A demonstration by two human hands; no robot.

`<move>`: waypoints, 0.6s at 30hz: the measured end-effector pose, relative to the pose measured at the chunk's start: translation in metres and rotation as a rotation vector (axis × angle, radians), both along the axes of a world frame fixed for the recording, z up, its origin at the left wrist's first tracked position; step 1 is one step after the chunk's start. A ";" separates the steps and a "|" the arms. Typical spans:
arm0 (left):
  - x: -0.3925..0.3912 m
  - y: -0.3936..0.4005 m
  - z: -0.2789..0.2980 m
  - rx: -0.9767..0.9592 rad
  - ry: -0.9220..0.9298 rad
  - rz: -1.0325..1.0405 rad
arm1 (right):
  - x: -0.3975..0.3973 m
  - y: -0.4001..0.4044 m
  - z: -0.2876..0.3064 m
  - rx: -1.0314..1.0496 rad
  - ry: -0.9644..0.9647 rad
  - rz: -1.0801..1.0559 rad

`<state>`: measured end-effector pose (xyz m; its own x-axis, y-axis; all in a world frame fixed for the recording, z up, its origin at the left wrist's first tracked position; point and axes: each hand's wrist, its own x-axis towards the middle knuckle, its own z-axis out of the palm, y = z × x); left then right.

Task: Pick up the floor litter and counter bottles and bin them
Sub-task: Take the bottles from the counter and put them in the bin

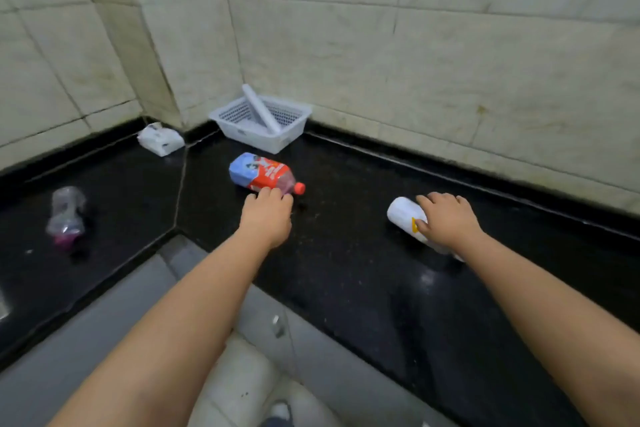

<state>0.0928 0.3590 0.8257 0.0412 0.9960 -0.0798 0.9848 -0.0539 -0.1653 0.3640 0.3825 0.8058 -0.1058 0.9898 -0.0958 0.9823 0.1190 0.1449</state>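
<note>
Bottle-grabbing time: left hand [266, 218] fingers spread, touching the red bottle [263, 174]; right hand [446, 218] fingers curl on the white bottle [403, 213], then squeeze and lift.

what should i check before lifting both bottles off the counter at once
1. Left hand on the red-capped bottle: fingertips touch its near side, not wrapped round. Not ok.
2. Right hand on the white bottle: fingers lie over it, grip closure hidden. Cannot tell.
3. Red cap fitted: ok.
4. White bottle's cap end: hidden under the hand. Cannot tell.
5. Bin: not in view. Cannot tell.
6. Crushed clear bottle left on the counter: untouched, needs another trip. Not ok.
</note>
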 end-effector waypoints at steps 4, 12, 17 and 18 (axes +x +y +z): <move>-0.008 0.095 -0.019 -0.069 0.121 -0.198 | 0.016 0.041 -0.022 -0.167 0.023 -0.297; -0.009 0.209 -0.075 -0.221 0.361 -0.400 | 0.016 0.056 -0.072 -0.370 0.144 -0.728; -0.011 0.233 -0.099 -0.297 0.537 -0.471 | -0.001 0.068 -0.090 -0.216 0.397 -0.705; -0.011 0.237 -0.101 -0.297 0.563 -0.489 | -0.008 0.071 -0.090 -0.182 0.449 -0.691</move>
